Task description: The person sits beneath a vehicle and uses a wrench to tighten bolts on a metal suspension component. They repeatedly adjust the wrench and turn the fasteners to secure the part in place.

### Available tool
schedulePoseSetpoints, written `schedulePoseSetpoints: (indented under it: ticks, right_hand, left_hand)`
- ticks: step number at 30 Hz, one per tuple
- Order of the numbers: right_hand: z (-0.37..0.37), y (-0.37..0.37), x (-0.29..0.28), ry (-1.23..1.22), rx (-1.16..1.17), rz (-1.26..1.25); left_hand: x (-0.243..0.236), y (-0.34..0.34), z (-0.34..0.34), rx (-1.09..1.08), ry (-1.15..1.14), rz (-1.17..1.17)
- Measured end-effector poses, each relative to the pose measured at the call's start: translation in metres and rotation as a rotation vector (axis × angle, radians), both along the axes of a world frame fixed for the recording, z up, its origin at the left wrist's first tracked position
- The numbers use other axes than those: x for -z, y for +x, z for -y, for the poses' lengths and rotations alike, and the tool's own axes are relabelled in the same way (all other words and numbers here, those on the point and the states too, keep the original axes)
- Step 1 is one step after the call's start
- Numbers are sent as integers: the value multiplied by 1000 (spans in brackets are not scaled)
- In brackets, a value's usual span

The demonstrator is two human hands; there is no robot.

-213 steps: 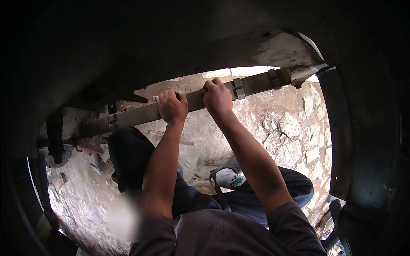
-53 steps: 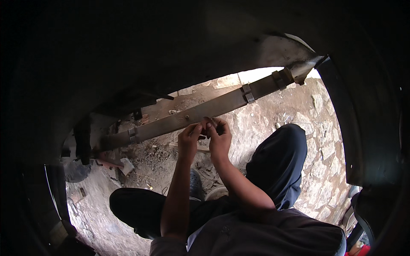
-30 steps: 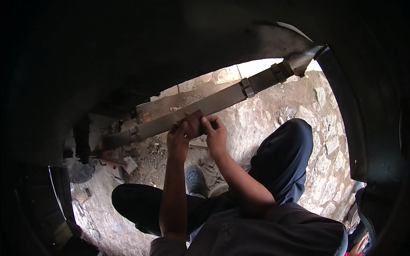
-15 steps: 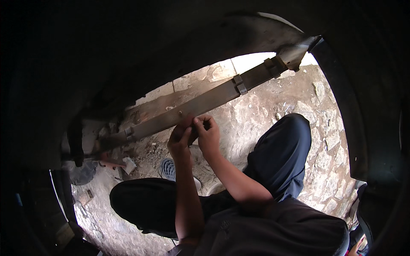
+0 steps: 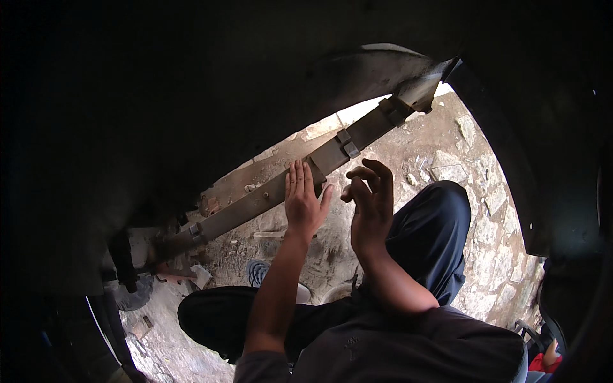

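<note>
We are sitting under a vehicle's dark underbody and reaching up toward the leaf spring, the long flat steel bar running from the near left up to the far right, where its clamps band it together. Half a second ago both our hands were bunched together against the bar's lower edge; now they are coming apart. Our left hand is lying flat and open with its fingers straight, touching the face of the spring just left of the middle clamp. Our right hand is hanging just off the bar, its fingers loosely curled and holding nothing that we can make out (whether a small part is sitting between the fingertips is too blurred to tell). That suggests, in our judgement, that the close fingering at the bar is pausing and we are feeling along the steel instead. Below us, rough stone paving is lying in sunlight, scattered with rubble, while our dark trousers are stretching across it and a sandal is showing near the left.
</note>
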State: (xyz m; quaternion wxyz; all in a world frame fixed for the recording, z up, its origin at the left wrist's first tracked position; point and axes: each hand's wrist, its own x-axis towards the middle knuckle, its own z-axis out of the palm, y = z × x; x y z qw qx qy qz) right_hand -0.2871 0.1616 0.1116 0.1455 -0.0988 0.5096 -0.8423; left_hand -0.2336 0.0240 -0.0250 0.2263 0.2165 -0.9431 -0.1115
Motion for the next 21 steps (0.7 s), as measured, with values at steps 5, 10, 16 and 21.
schedulePoseSetpoints:
  ticks: [5,10,16,21]
  right_hand:
    - [1,-20,6,-58,75,18]
    - [6,-27,-3,-68,92,26]
    - [49,-65,36,128,159,-33]
    - [91,-117,42,1341,-416,-1068]
  left_hand:
    - [-24,-26,23,-78,60,115]
    - [-18,11,16,58,-35,230]
    - [-21,-14,31,-76,-6,293]
    - [-19,10,18,18,-118,379]
